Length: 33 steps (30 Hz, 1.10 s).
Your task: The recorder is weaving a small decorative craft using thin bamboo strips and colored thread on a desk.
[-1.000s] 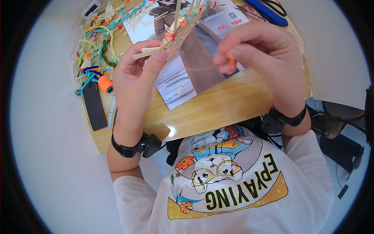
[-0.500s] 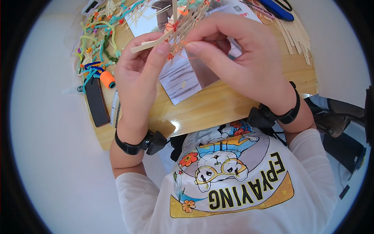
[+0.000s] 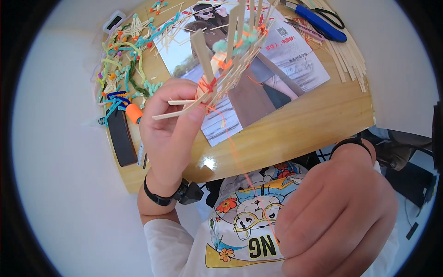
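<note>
My left hand (image 3: pixel 168 122) pinches the near end of a woven piece of thin wooden strips (image 3: pixel 226 76), which tilts up and away over the table. Several strip ends stick out past its thumb and others stand upright. Red and orange ties and pale green fuzzy tufts sit on the weave. An orange thread (image 3: pixel 234 150) runs from the weave beside the left thumb down to my right hand (image 3: pixel 339 207). This hand is closed in a fist in front of my shirt, low on the right, with the thread's end hidden in it.
A magazine (image 3: pixel 300 74) lies under the woven piece on the wooden table (image 3: pixel 295 122). Blue-handled pliers (image 3: pixel 323 23) and loose wooden strips (image 3: pixel 348 60) are at the far right. To the left are colourful fuzzy stems (image 3: pixel 131 76), an orange spool (image 3: pixel 134 113) and a dark phone (image 3: pixel 121 138).
My right hand has moved from the weave down and right toward my body, drawing the orange thread out long. The left hand still holds the woven piece, now lower in the picture.
</note>
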Tool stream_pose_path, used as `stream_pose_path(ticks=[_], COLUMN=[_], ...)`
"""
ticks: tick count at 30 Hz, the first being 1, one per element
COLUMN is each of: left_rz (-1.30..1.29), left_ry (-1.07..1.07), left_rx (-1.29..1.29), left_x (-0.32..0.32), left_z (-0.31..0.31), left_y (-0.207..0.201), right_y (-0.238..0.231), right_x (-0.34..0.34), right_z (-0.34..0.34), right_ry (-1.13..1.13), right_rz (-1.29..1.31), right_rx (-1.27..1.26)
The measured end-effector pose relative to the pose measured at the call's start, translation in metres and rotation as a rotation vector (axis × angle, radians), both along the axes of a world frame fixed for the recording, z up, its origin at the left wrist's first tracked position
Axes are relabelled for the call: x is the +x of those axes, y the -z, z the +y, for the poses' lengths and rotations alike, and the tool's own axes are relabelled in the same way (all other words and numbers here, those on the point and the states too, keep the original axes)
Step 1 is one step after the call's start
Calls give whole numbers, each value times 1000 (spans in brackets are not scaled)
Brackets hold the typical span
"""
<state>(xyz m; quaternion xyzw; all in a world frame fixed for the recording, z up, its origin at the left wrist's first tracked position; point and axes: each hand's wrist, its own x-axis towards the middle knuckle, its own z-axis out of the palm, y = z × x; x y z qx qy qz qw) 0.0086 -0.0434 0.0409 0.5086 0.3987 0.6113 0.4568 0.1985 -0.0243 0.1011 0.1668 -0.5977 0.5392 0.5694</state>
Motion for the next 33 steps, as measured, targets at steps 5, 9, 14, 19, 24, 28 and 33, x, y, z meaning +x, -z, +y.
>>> stream_pose_path(ticks=[5,9,14,19,24,28,33], left_rz=[17,8,-32,-86,-64,-57,-51], left_ry=[-19,-81,-120,-74,-94,-77,-85], left_rx=[24,-4,-90,-93,-66,-72,-99], left_x=[-2,-1,-4,-1,4,6,8], left_z=[-2,0,4,5,4,3,2], left_y=[5,8,10,12,11,12,9], right_y=[4,13,46,69,73,77,78], right_x=[10,14,-3,-17,-20,-19,-19], right_z=[24,34,43,44,45,50,50], right_ry=[-402,-304,828,937,960,988,996], right_rz=[-205,-428,-635,-533,-536,-449,-426], right_rx=[-84,-140,269,286,236,348,361])
